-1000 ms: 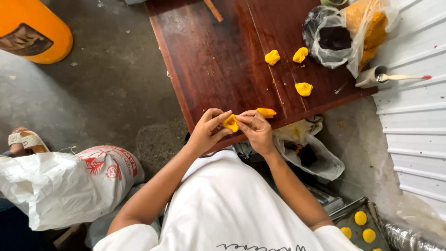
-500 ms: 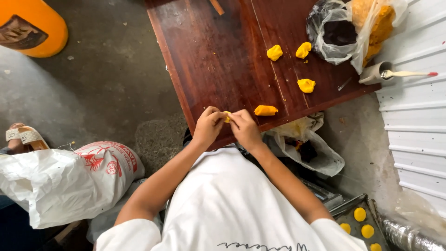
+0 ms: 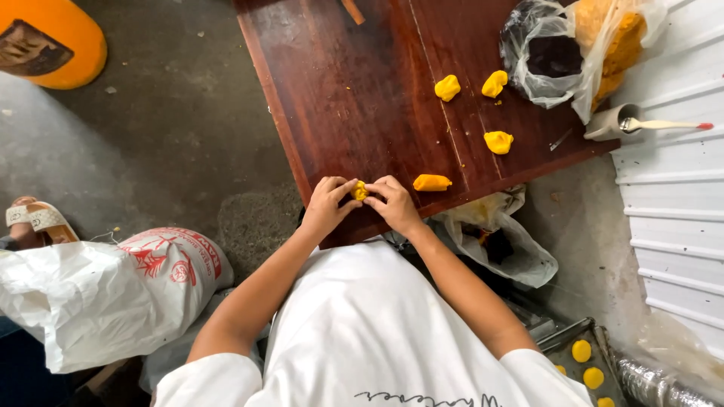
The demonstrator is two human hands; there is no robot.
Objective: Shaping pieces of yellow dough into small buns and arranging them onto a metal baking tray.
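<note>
Yellow dough, a small lump (image 3: 360,191), is pinched between the fingertips of the left hand (image 3: 329,207) and the right hand (image 3: 394,205) at the near edge of a dark wooden table (image 3: 354,98). Both hands are closed on it. A shaped dough piece (image 3: 432,182) is seen just beside the right hand.

A white plastic bag (image 3: 98,298) with red print is seen at lower left, and clear plastic bags (image 3: 584,49) at the table's far right corner.
</note>
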